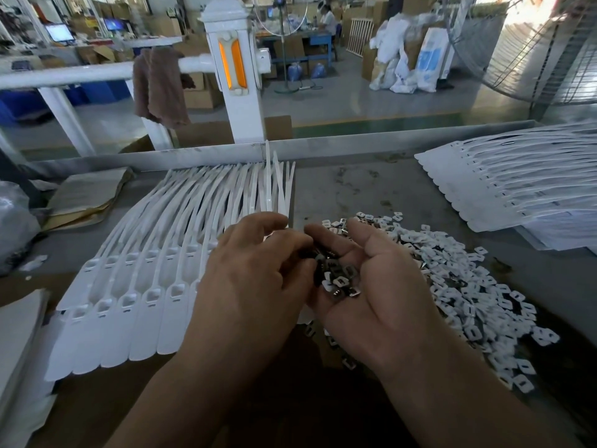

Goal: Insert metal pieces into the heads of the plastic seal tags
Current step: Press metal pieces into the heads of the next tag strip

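My right hand (378,286) lies palm up, loosely cupped, carrying a heap of metal pieces (339,279). My left hand (255,273) curls its fingertips into the heap, though I cannot tell whether they pinch one. The pieces look small, light, stiff and slick, best nipped by their edges; the seal tags (129,286) lie in rows just left, sockets up.

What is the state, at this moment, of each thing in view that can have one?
right hand: palm up, cupped, carrying metal pieces.
left hand: fingers curled onto those pieces; pinch not visible.
loose pile: heaped on the table.
seal tags: flat in a row, sockets look empty.
tag stack: flat, far right.
brown cloth: hanging over rail.
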The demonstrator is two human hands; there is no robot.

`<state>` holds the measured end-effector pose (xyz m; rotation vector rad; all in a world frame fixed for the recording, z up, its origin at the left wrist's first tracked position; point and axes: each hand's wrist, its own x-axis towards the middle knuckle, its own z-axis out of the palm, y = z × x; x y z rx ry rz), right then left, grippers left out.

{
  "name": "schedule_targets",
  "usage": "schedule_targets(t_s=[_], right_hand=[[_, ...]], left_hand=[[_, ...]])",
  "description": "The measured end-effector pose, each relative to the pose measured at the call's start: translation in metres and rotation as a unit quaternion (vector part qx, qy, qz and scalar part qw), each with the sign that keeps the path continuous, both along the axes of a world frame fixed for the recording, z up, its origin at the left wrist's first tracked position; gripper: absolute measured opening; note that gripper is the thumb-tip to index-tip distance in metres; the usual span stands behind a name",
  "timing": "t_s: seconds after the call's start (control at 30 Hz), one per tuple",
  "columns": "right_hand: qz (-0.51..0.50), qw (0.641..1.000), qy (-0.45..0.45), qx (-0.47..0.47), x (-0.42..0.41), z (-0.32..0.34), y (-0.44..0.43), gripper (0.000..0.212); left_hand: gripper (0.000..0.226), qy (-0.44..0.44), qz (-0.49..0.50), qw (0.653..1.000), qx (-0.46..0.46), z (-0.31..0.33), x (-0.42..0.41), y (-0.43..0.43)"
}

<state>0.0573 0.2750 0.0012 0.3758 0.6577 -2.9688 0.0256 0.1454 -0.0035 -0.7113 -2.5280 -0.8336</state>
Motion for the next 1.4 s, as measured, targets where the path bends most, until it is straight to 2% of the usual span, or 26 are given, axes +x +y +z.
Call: schedule_targets(t_s=[0.1, 0.23, 0.4, 0.53, 0.73, 0.97, 1.07, 1.23, 1.4], right_hand=[[0.002, 1.0, 0.0, -0.001, 0.0, -0.001, -0.001, 0.047], [0.001, 1.0, -0.004, -0.004, -0.001, -0.002, 0.0, 0.047], [0.004, 1.0, -0.007, 0.007, -0.002, -0.004, -0.003, 0.041], [0.005, 1.0, -0.001, 0.007, -0.003, -0.006, -0.003, 0.04], [0.017, 1.0, 0.015, 0.013, -0.001, -0.002, -0.005, 0.033], [0.046, 0.999, 0.025, 0.013, 0.001, -0.001, -0.004, 0.034], [0.071, 0.995, 0.046, 0.06, 0.004, 0.0, -0.006, 0.028], [0.078, 0.982, 0.02, 0.171, 0.005, -0.001, -0.006, 0.019], [0.09, 0.976, 0.047, 0.193, 0.007, 0.0, -0.004, 0.018]], left_hand=[[0.008, -0.006, -0.001, 0.999, 0.033, 0.002, -0.001, 0.003], [0.004, -0.03, -0.007, 0.998, 0.056, 0.004, 0.001, 0.004], [0.015, -0.034, -0.023, 0.996, 0.085, 0.005, 0.003, 0.002], [0.012, -0.036, -0.02, 0.993, 0.11, 0.005, 0.005, 0.002], [0.015, -0.114, -0.016, 0.97, 0.216, 0.009, 0.006, 0.002], [0.014, -0.148, -0.011, 0.964, 0.221, 0.011, 0.006, 0.002], [0.014, -0.168, -0.011, 0.957, 0.237, 0.011, 0.006, 0.002], [0.012, -0.189, -0.017, 0.947, 0.259, 0.013, 0.007, 0.001], [0.01, -0.227, -0.048, 0.924, 0.306, 0.014, 0.008, 0.0]])
